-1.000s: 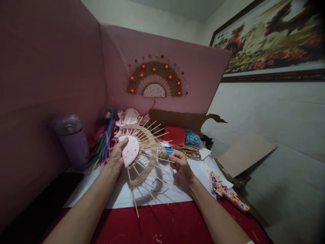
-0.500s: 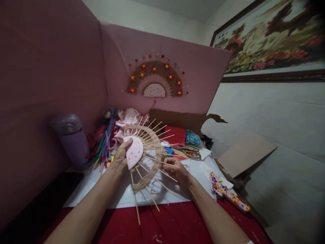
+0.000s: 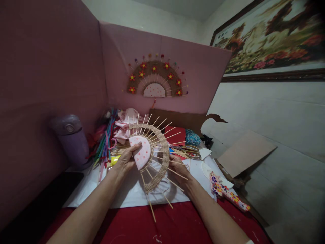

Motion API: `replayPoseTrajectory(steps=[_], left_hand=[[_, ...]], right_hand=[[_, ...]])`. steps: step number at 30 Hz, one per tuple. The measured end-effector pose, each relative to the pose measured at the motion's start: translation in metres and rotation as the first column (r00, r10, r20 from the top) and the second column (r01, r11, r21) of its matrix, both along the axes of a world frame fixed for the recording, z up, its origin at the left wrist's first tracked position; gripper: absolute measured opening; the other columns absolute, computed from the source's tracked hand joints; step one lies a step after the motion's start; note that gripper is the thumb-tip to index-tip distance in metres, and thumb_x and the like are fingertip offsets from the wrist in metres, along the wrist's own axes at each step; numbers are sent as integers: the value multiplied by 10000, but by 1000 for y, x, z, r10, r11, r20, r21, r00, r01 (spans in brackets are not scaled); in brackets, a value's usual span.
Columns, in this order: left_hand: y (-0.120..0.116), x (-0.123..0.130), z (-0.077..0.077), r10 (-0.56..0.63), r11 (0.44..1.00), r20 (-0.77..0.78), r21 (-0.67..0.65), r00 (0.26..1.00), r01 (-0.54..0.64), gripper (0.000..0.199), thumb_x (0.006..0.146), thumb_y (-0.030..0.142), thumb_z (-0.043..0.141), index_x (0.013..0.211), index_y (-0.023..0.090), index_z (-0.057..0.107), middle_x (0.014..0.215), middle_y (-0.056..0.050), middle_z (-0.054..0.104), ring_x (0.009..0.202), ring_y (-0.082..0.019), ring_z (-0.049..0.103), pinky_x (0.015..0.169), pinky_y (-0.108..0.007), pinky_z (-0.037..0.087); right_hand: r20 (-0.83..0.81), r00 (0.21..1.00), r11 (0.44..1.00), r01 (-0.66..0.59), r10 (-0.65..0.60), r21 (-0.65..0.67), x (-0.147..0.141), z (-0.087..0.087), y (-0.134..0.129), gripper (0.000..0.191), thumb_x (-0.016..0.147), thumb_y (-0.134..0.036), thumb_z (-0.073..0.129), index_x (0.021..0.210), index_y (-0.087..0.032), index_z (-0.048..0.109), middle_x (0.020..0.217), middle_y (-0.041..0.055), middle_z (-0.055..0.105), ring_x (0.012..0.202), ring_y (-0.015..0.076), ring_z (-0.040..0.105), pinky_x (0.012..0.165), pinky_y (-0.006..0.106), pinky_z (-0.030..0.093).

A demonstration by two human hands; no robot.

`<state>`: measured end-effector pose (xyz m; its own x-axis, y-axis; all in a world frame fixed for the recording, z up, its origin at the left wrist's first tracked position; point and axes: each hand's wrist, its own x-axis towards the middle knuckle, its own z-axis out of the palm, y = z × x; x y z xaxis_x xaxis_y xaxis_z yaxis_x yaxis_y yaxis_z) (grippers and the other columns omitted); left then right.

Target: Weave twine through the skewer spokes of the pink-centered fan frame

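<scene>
My left hand point(image 3: 129, 156) grips a half-round stick weaving by its white half-disc point(image 3: 142, 151) with pink dots, thumb on the front. Thin wooden sticks point(image 3: 151, 207) fan out from the disc, and a band of brown twine point(image 3: 165, 159) is woven through them in an arc. My right hand point(image 3: 179, 169) is at the right side of the weaving, behind some sticks. Its fingers look curled, their tips hidden behind the twine band, so what they hold does not show.
Scissors point(image 3: 191, 151), red paper point(image 3: 176, 135) and blue yarn point(image 3: 193, 137) lie behind my right hand. At left stand a purple bottle point(image 3: 73, 139) and coloured pipe cleaners point(image 3: 105, 142). A finished flowered half-round piece point(image 3: 154, 69) hangs on the pink panel point(image 3: 200, 71).
The weaving and my left hand have shifted a little to the right. My right fingertips have gone behind the twine band; earlier more of the fingers showed beside it.
</scene>
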<state>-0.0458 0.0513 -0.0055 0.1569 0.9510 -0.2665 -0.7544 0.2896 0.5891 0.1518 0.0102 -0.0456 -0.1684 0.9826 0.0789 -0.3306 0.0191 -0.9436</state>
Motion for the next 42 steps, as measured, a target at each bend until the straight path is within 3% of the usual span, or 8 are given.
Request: replayPoseTrajectory(steps=[3, 9, 14, 18, 23, 31, 42], left_hand=[[-3, 2, -2, -52, 998, 0, 21, 999, 52, 294, 711, -27, 571, 972, 103, 610, 739, -93, 695, 613, -194, 661, 671, -346, 567], [-7, 6, -3, -75, 997, -10, 27, 997, 75, 265, 709, 15, 609, 954, 117, 618, 737, -85, 689, 611, -177, 650, 636, -298, 552], [-9, 7, -5, -155, 987, -79, 41, 985, 159, 167, 699, 85, 657, 862, 97, 621, 737, -107, 690, 599, -188, 641, 624, -323, 543], [-11, 3, -8, -234, 959, -141, 132, 962, 252, 223, 640, 59, 698, 853, 87, 638, 785, -126, 694, 625, -201, 646, 627, -323, 541], [-15, 1, -6, -286, 937, -179, 153, 941, 314, 269, 613, 13, 689, 872, 78, 653, 780, -136, 697, 615, -206, 651, 622, -312, 540], [-12, 3, -9, -225, 950, -173, 178, 959, 255, 379, 593, -36, 670, 957, 71, 652, 779, -145, 701, 588, -196, 653, 583, -277, 540], [-8, 4, -10, -161, 953, -216, 221, 963, 209, 287, 587, -4, 692, 859, 80, 657, 796, -132, 701, 617, -192, 653, 613, -293, 545]], right_hand=[[-63, 998, 998, 1, -4, -55, 0, 1, 0, 236, 592, -170, 712, 823, -157, 669, 667, 5, 616, 498, 83, 466, 486, 219, 354], [-65, 994, 993, 84, -90, -87, -2, 3, -3, 87, 543, -123, 665, 623, -153, 646, 566, -7, 586, 464, 81, 444, 447, 215, 326], [-44, 992, 989, 111, -116, -96, 0, 1, -2, 91, 526, -114, 642, 609, -152, 644, 565, -5, 583, 477, 84, 445, 449, 218, 311], [-37, 990, 988, 135, -138, -68, 1, 0, 0, 79, 520, -112, 638, 588, -152, 640, 621, 7, 610, 534, 97, 480, 495, 225, 344], [-54, 991, 989, 117, -122, -92, 2, -2, 3, 106, 522, -126, 648, 624, -155, 651, 614, 0, 608, 513, 95, 481, 477, 222, 343], [-46, 993, 992, 108, -111, -66, 1, -3, 2, 85, 542, -122, 649, 618, -160, 651, 600, 7, 609, 493, 94, 479, 460, 222, 354], [-101, 990, 993, 93, -101, -79, -5, -3, 1, 119, 561, -143, 715, 647, -158, 634, 578, -8, 601, 472, 89, 497, 454, 213, 390]])
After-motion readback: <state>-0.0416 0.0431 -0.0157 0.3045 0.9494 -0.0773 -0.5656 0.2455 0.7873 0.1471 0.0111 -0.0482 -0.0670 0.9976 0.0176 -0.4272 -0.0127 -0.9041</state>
